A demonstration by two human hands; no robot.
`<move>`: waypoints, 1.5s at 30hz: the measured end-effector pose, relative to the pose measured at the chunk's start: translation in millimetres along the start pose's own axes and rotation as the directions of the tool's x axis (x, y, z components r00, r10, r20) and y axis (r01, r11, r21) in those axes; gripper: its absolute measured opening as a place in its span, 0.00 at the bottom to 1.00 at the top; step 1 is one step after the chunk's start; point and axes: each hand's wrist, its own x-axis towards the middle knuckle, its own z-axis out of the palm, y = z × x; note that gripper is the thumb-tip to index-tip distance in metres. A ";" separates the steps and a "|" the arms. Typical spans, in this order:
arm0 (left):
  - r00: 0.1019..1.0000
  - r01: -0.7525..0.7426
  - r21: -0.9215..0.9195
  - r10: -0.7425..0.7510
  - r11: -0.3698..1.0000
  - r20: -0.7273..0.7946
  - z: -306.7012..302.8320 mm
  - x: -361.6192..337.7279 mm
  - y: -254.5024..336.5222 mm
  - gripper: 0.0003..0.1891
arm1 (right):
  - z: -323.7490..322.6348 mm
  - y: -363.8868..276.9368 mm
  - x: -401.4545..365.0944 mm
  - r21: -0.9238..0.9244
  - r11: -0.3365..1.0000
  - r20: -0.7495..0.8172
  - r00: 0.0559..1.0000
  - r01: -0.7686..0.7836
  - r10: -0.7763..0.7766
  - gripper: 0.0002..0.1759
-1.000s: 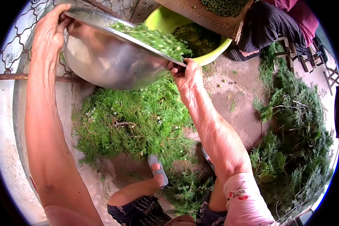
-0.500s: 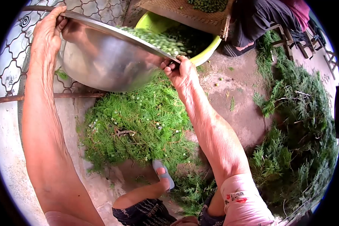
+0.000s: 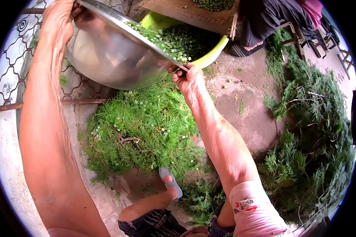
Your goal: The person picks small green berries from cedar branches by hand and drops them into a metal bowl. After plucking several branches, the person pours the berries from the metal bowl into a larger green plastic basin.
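Note:
A large metal bowl [image 3: 110, 55] is tipped away from me over a yellow-green tub [image 3: 211, 58]. My left hand [image 3: 61, 17] is closed on its rim at the upper left, and my right hand [image 3: 190, 79] pinches the rim at the lower right. Small green berries [image 3: 182, 41], mixed with bits of greenery, lie in the tub just past the bowl's lower edge. The bowl's inside is mostly hidden from me by its tilted outer wall.
Below the bowl lies a heap of bright green sprigs [image 3: 142, 126]. Darker cut branches [image 3: 312, 138] pile up on the right. A woven tray [image 3: 178, 14] holding berries sits over the tub's far side. Another person's leg [image 3: 261, 21] is beside it, near a wooden stool [image 3: 298, 43].
Both hands still grip the bowl. Its left side has risen and it tips more steeply. The blurred stream of berries has thinned, and more berries show in the tub.

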 end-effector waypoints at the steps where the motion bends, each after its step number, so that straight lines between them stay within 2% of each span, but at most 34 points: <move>1: 1.000 -0.003 0.022 0.003 1.000 0.003 -1.6 -0.3 -0.9 0.08 | 2.3 0.6 -2.0 0.006 1.000 -0.029 1.000 -0.008 0.008 0.10; 3: 1.000 0.019 0.020 -0.019 1.000 -0.025 -4.9 -2.7 -7.8 0.07 | 1.9 3.0 -2.2 0.055 0.998 -0.085 0.996 0.006 -0.001 0.09; 6: 0.990 0.043 0.052 -0.036 0.998 -0.138 -3.6 -7.2 -14.4 0.08 | -3.8 7.6 5.1 -0.067 0.998 -0.114 0.994 -0.014 0.006 0.08; 7: 0.990 0.048 0.052 -0.040 0.997 -0.138 -0.5 -10.1 -17.4 0.08 | -5.3 8.2 6.2 -0.068 0.998 -0.117 0.993 -0.016 0.008 0.08; 9: 0.986 -0.039 0.000 0.039 0.999 -0.161 8.5 -14.5 -21.1 0.09 | -3.1 5.3 6.6 -0.134 0.990 -0.168 0.986 -0.034 0.011 0.04; 13: 0.993 0.014 0.008 -0.013 1.000 -0.121 12.2 -19.8 -13.6 0.13 | -1.7 1.2 4.5 -0.188 0.982 -0.246 0.969 -0.025 -0.022 0.06; 14: 0.987 0.040 0.183 -0.010 0.982 -0.163 16.0 -24.6 -9.3 0.16 | -4.4 2.5 7.9 -0.234 0.971 -0.265 0.964 -0.038 -0.026 0.07; 15: 0.987 0.041 0.183 -0.012 0.982 -0.158 25.1 -41.6 -6.1 0.16 | -8.9 1.8 8.2 -0.231 0.972 -0.269 0.963 -0.037 -0.028 0.07; 17: 0.976 -0.038 0.053 0.048 0.998 -0.210 23.3 -66.9 -2.9 0.13 | -9.7 4.9 8.8 -0.181 0.983 -0.185 0.982 0.014 -0.048 0.08; 18: 0.971 -0.018 0.034 0.025 0.999 -0.240 17.4 -72.8 -2.9 0.15 | -3.9 7.1 -0.8 -0.219 0.976 -0.220 0.974 0.012 -0.061 0.08; 21: 0.942 0.005 -0.010 -0.008 1.000 -0.334 2.4 -95.1 -5.0 0.14 | -7.9 21.3 -0.5 -0.340 0.940 -0.186 0.978 0.027 -0.096 0.09; 22: 0.969 0.031 0.018 -0.025 0.999 -0.247 -14.7 -94.1 -10.3 0.14 | -12.3 25.5 -0.4 -0.311 0.950 -0.200 0.974 0.036 -0.102 0.09; 23: 0.966 0.031 0.019 -0.025 0.999 -0.258 -22.3 -97.2 -14.0 0.14 | -13.4 28.4 1.0 -0.282 0.958 -0.207 0.972 0.049 -0.110 0.10; 25: 0.966 -0.015 -0.063 -0.002 0.998 -0.259 -25.3 -119.9 -12.9 0.15 | -21.6 29.8 -0.5 -0.135 0.991 -0.147 0.989 -0.018 -0.002 0.18; 27: 0.970 -0.026 -0.061 0.011 0.998 -0.243 -34.2 -140.6 -11.8 0.18 | -24.5 25.0 -4.9 -0.209 0.976 -0.078 0.996 -0.062 0.047 0.28; 28: 0.956 0.018 -0.072 -0.039 0.997 -0.290 -37.8 -149.2 -13.2 0.21 | -23.0 22.0 -9.7 -0.204 0.975 -0.039 0.996 -0.084 0.078 0.36; 31: 0.929 0.083 -0.084 -0.108 0.993 -0.353 -49.1 -174.7 -17.2 0.25 | -28.6 21.5 1.9 -0.206 0.973 -0.072 0.993 -0.104 0.091 0.40; 32: 0.938 0.135 -0.062 -0.148 0.989 -0.312 -52.8 -184.5 -17.7 0.27 | -38.0 23.8 7.5 -0.135 0.984 0.008 0.993 -0.117 0.120 0.40; 33: 0.944 0.183 -0.034 -0.185 0.982 -0.274 -56.3 -193.4 -18.0 0.29 | -41.5 23.6 8.7 -0.166 0.983 0.075 0.993 -0.080 0.093 0.33; 35: 0.901 0.280 -0.071 -0.288 0.957 -0.324 -69.1 -212.1 -29.2 0.29 | -41.7 21.2 8.5 -0.260 0.962 0.030 0.996 -0.078 0.089 0.23; 36: 0.885 0.317 -0.079 -0.325 0.945 -0.334 -83.8 -222.5 -42.3 0.29 | -37.2 21.7 0.6 -0.340 0.940 0.031 0.999 -0.019 0.032 0.17; 37: 0.827 0.398 -0.084 -0.397 0.914 -0.399 -92.5 -236.1 -52.0 0.28 | -31.4 22.9 -10.4 -0.340 0.940 0.035 0.999 -0.025 0.039 0.17; 40: 0.628 0.598 -0.157 -0.581 0.786 -0.518 -121.8 -283.6 -94.3 0.26 | -23.2 26.7 -42.3 -0.605 0.783 0.071 0.990 0.142 -0.125 0.18; 42: 0.545 0.598 -0.479 -0.764 0.643 -0.346 -150.3 -321.0 -141.8 0.26 | -27.6 31.7 -55.2 -0.649 0.744 0.053 0.985 0.159 -0.164 0.18; 43: 0.595 0.518 -0.525 -0.725 0.676 -0.347 -158.0 -343.4 -167.8 0.26 | -31.4 34.9 -61.9 -0.691 0.701 0.043 0.977 0.179 -0.208 0.18; 45: 0.510 0.497 -0.628 -0.787 0.599 -0.346 -137.8 -372.1 -162.1 0.32 | -45.2 34.7 -75.0 -0.721 0.660 0.071 0.970 0.210 -0.231 0.19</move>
